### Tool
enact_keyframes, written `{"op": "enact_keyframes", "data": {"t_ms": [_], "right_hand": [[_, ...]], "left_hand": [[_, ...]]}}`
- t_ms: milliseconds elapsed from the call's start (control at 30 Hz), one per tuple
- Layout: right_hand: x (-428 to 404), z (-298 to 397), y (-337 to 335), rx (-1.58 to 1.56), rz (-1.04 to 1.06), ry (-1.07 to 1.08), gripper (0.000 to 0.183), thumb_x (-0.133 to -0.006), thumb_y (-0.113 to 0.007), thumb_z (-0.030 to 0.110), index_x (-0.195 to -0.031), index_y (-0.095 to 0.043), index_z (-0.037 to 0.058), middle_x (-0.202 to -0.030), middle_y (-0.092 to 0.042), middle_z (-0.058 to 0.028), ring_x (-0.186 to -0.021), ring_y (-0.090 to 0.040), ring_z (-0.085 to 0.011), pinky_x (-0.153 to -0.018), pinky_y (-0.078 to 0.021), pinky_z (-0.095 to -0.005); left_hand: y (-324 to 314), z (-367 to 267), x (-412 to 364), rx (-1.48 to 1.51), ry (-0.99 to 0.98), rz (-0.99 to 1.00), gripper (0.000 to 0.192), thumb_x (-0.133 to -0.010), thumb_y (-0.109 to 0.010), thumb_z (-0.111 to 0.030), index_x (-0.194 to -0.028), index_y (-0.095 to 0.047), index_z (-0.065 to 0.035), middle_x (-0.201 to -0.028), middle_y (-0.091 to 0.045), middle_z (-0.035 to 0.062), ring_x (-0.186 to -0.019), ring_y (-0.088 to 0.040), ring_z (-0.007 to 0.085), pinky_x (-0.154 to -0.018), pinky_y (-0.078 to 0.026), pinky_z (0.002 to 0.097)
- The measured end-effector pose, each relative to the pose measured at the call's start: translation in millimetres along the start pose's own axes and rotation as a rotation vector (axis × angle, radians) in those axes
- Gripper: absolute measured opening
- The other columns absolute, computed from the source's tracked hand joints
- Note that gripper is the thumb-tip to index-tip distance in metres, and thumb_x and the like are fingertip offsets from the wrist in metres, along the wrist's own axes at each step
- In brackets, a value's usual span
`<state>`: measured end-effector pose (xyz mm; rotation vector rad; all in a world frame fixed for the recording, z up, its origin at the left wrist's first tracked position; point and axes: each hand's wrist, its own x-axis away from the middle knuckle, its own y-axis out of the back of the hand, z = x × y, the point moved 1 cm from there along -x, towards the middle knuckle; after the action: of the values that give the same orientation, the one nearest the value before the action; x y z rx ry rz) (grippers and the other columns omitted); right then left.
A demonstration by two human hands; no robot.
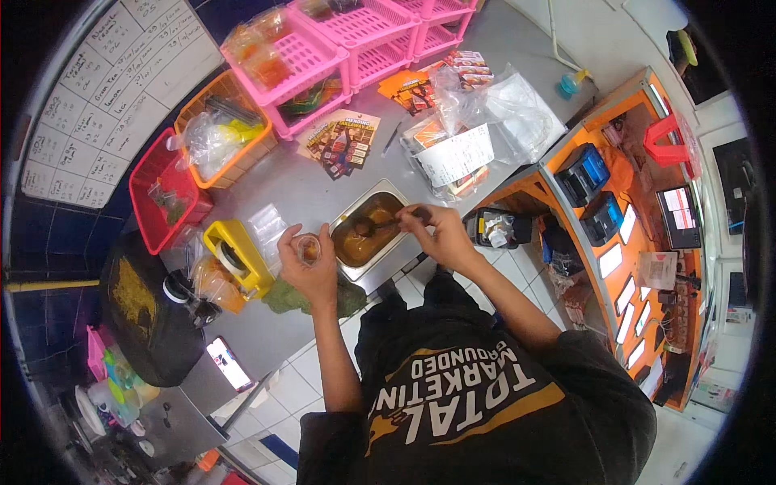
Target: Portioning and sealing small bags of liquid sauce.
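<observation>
A rectangular steel food pan (393, 247) holding a brown sauce (383, 211) stands near the edge of a metal counter. My right hand (438, 235) grips the handle of a dark ladle (365, 227), whose bowl rests in the sauce. Left of the pan, my left hand (309, 262) holds a small clear plastic cup (308, 249) between thumb and fingers; something orange-brown shows inside. Flat clear plastic bags (267, 227) lie just beyond that hand. A green cloth (345, 297) lies partly below my left wrist.
A yellow tape dispenser (259, 273) stands left of my left hand. Further back are a red basket (142, 209), an orange basket (227, 173) and pink racks (339, 54). Printed flyers (348, 142) lie behind the pan; a plastic bag with a receipt (456, 156) sits at right. A phone (228, 364) lies at lower left.
</observation>
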<state>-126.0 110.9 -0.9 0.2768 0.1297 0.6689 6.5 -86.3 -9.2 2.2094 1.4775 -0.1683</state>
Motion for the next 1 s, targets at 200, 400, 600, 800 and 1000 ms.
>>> {"op": "enact_keyframes", "data": {"t_ms": [200,400,600,800,1000], "right_hand": [[7.5,17.9,-2.1,0.165,0.210,0.158,0.018,-0.096,-0.067,0.010,-0.107,-0.070,-0.0047,-0.092,-0.072,-0.0221,-0.082,-0.073,-0.0326,-0.075,-0.0562,-0.0389],[0.3,-20.4,0.5,-0.240,0.146,-0.230,0.026,-0.103,-0.061,0.017,-0.108,-0.068,-0.0075,-0.091,-0.074,-0.0185,-0.085,-0.075,-0.0228,-0.076,-0.0601,-0.0325],[-5.2,-21.3,22.5,-0.512,0.021,-0.532,0.038,-0.105,-0.059,0.025,-0.115,-0.064,-0.0117,-0.099,-0.073,-0.0244,-0.085,-0.075,-0.0263,-0.080,-0.0627,-0.0347],[0.4,20.6,56.4,-0.548,-0.159,-0.410,0.034,-0.104,-0.060,0.024,-0.112,-0.068,-0.0084,-0.094,-0.074,-0.0192,-0.082,-0.074,-0.0217,-0.079,-0.0616,-0.0320],[5.2,87.9,59.2,-0.407,-0.197,-0.078,0.028,-0.106,-0.056,0.021,-0.112,-0.068,-0.0043,-0.091,-0.075,-0.0153,-0.081,-0.074,-0.0189,-0.076,-0.0591,-0.0297]], "left_hand": [[-0.5,-0.8,0.5,-0.010,-0.025,-0.002,0.037,-0.080,-0.085,-0.008,-0.108,-0.062,-0.0056,-0.072,-0.066,0.0046,-0.065,-0.062,0.0133,-0.066,-0.050,0.0271],[0.5,3.1,0.0,0.009,0.000,0.016,0.036,-0.081,-0.085,-0.010,-0.109,-0.062,-0.0052,-0.073,-0.066,0.0050,-0.065,-0.062,0.0136,-0.068,-0.050,0.0277],[4.0,3.1,-2.1,0.007,-0.032,0.003,0.038,-0.080,-0.085,-0.011,-0.109,-0.062,-0.0045,-0.074,-0.065,0.0054,-0.068,-0.063,0.0169,-0.068,-0.050,0.0300],[0.7,0.6,-0.6,-0.001,0.001,0.062,0.039,-0.080,-0.086,-0.016,-0.110,-0.063,-0.0062,-0.077,-0.065,0.0059,-0.074,-0.060,0.0213,-0.072,-0.047,0.0356],[-15.5,-14.2,-1.3,-0.011,-0.084,0.137,0.045,-0.072,-0.085,-0.013,-0.111,-0.065,-0.0066,-0.086,-0.068,0.0076,-0.085,-0.060,0.0284,-0.078,-0.047,0.0412]]}}
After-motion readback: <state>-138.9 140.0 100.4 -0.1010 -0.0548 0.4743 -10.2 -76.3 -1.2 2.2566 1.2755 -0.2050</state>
